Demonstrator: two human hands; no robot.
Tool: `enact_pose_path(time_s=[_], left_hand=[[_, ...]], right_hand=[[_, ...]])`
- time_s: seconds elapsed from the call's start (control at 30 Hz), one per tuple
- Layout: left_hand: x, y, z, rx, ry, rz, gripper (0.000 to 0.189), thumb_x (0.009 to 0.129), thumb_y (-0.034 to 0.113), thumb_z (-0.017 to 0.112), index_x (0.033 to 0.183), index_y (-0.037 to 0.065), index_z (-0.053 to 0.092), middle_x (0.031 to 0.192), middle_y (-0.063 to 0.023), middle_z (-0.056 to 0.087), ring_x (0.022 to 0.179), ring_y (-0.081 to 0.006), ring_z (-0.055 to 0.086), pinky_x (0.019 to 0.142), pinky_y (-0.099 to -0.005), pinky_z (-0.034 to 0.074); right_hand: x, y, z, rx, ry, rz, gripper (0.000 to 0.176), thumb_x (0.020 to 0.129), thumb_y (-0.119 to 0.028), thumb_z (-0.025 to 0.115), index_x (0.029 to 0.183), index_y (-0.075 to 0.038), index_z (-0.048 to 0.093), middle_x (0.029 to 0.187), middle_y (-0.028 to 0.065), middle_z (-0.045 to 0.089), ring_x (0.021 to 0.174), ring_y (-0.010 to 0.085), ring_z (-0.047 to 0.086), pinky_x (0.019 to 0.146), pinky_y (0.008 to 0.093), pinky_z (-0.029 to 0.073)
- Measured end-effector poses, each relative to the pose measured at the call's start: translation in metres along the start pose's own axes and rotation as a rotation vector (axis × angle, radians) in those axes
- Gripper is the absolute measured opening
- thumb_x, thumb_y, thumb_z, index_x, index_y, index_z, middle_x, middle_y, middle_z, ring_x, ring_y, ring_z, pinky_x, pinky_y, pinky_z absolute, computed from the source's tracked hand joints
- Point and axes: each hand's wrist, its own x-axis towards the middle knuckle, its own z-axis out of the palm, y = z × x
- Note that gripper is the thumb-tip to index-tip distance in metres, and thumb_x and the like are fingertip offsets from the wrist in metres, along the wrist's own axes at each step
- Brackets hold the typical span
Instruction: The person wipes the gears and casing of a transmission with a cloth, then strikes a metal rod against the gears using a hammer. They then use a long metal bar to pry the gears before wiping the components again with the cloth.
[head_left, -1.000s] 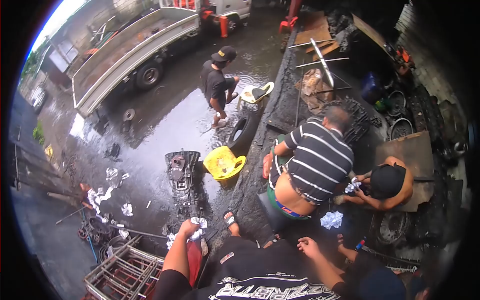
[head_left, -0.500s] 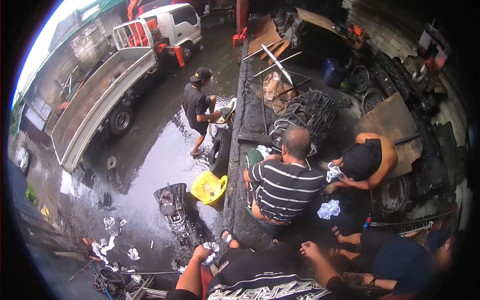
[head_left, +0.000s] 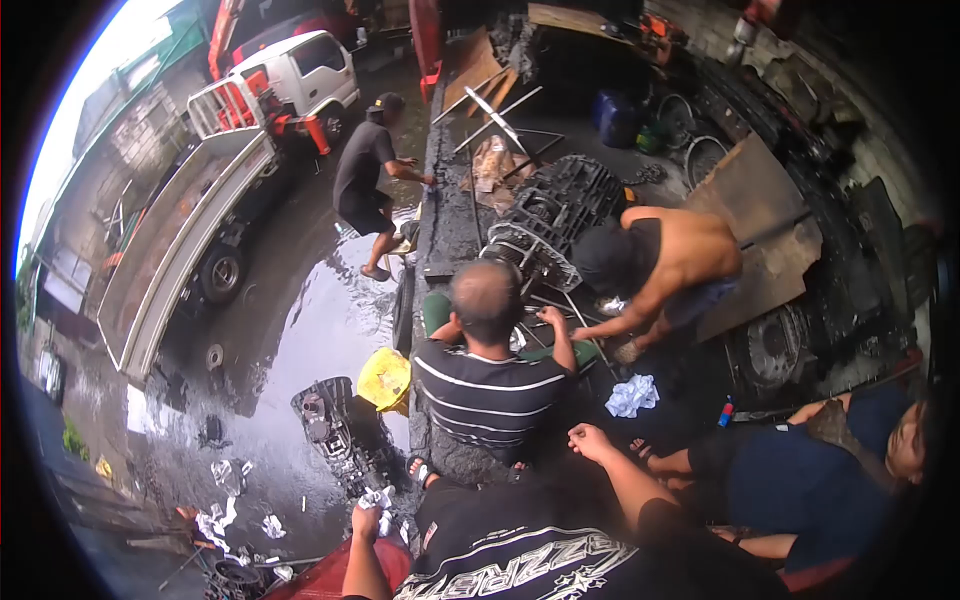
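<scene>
Opposite gearbox (head_left: 560, 205), left hand (head_left: 364, 524): fingers grasping white wad (head_left: 376, 498).
Right hand (head_left: 590, 441): fingers curled, contents unclear.
Crouching person (head_left: 690, 250): now nearer gearbox.

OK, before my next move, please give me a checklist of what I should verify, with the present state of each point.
1. Left hand has hold of a white wad: ok.
2. Right hand holds nothing: cannot tell; its fingers are curled and hide the inside.
3. The co-worker in stripes keeps their hands apart from yours: ok.
4. Ground is dry near the metal housing: not ok; the wet ground shines beside it.
5. No loose litter on the ground: not ok; white scraps are scattered beyond your left hand.
</scene>
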Motion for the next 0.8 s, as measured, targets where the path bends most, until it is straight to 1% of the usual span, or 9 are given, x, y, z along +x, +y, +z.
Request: enact_pose_path(time_s=[0.07,0.13,0.23,0.37,0.43,0.5,0.57,0.63,0.8], left_hand=[[-0.033,0.005,0.022,-0.039,0.033,-0.017,0.025,0.074,0.016,0.057,0.089,-0.002,0.066,0.076,-0.0099,0.066,0.071,-0.0165,0.061,0.064,-0.0345,0.047],[-0.037,-0.055,0.062,-0.076,0.058,-0.044,0.028,0.072,0.018,0.058,0.088,-0.003,0.067,0.081,-0.0148,0.069,0.075,-0.0228,0.065,0.068,-0.0371,0.049],[-0.093,-0.013,0.069,0.172,-0.031,-0.13,0.034,0.071,0.023,0.061,0.093,-0.002,0.068,0.089,-0.02,0.07,0.086,-0.0287,0.068,0.074,-0.04,0.05],[-0.08,-0.076,0.078,0.37,-0.26,-0.089,0.036,0.079,0.031,0.06,0.099,0.002,0.068,0.096,-0.0172,0.07,0.092,-0.029,0.068,0.077,-0.0401,0.05],[-0.048,-0.136,0.075,0.427,-0.286,0.352,0.031,0.08,0.025,0.058,0.097,0.002,0.068,0.093,-0.0142,0.07,0.086,-0.0243,0.067,0.075,-0.0373,0.05],[-0.034,-0.113,0.069,0.196,-0.324,0.336,0.032,0.079,0.024,0.06,0.099,0.001,0.067,0.092,-0.0127,0.07,0.084,-0.0208,0.065,0.073,-0.0357,0.05],[-0.066,-0.033,0.057,0.041,-0.136,-0.118,0.026,0.079,0.019,0.062,0.097,0.0,0.066,0.087,-0.0076,0.068,0.079,-0.0146,0.062,0.07,-0.0329,0.05],[-0.094,0.056,0.049,0.01,-0.111,-0.128,0.022,0.079,0.017,0.062,0.094,0.001,0.067,0.084,-0.0062,0.067,0.074,-0.0137,0.061,0.067,-0.0326,0.049],[-0.056,0.04,0.069,0.153,-0.142,-0.01,0.031,0.078,0.025,0.063,0.092,-0.002,0.068,0.081,-0.0114,0.068,0.072,-0.0176,0.062,0.065,-0.0361,0.048]], right_hand=[[0.0,0.026,-0.016,-0.006,-0.011,-0.008,0.017,0.094,-0.015,0.059,0.103,-0.002,0.064,0.087,0.0066,0.069,0.072,0.0121,0.065,0.066,0.0254,0.053],[-0.014,0.053,-0.034,0.017,0.009,0.075,0.016,0.094,-0.016,0.059,0.103,-0.003,0.064,0.087,0.0061,0.069,0.071,0.0115,0.064,0.062,0.0253,0.052],[-0.029,0.089,-0.053,0.122,0.015,0.167,0.016,0.096,-0.021,0.058,0.102,-0.007,0.062,0.086,0.005,0.068,0.066,0.0097,0.061,0.054,0.0243,0.048],[-0.054,0.147,-0.055,0.2,0.069,0.335,0.017,0.096,-0.023,0.056,0.103,-0.009,0.061,0.085,0.0043,0.069,0.062,0.0096,0.06,0.051,0.0245,0.047],[-0.066,0.171,-0.051,0.253,0.089,0.422,0.017,0.096,-0.024,0.055,0.103,-0.009,0.061,0.085,0.0042,0.069,0.062,0.0099,0.06,0.051,0.025,0.047],[-0.076,0.185,-0.042,0.253,0.07,0.449,0.016,0.097,-0.024,0.054,0.103,-0.01,0.06,0.086,0.0044,0.068,0.061,0.0103,0.06,0.05,0.0258,0.048],[-0.077,0.2,-0.036,0.274,0.028,0.454,0.016,0.097,-0.024,0.054,0.102,-0.01,0.061,0.085,0.0039,0.068,0.062,0.0098,0.06,0.05,0.0253,0.047],[-0.078,0.202,-0.035,0.264,0.015,0.427,0.017,0.097,-0.024,0.054,0.101,-0.01,0.061,0.085,0.0037,0.068,0.063,0.0095,0.059,0.051,0.0247,0.047],[-0.063,0.18,-0.049,0.285,0.025,0.288,0.017,0.097,-0.023,0.055,0.104,-0.009,0.061,0.085,0.0037,0.068,0.065,0.0093,0.061,0.051,0.0235,0.047]])
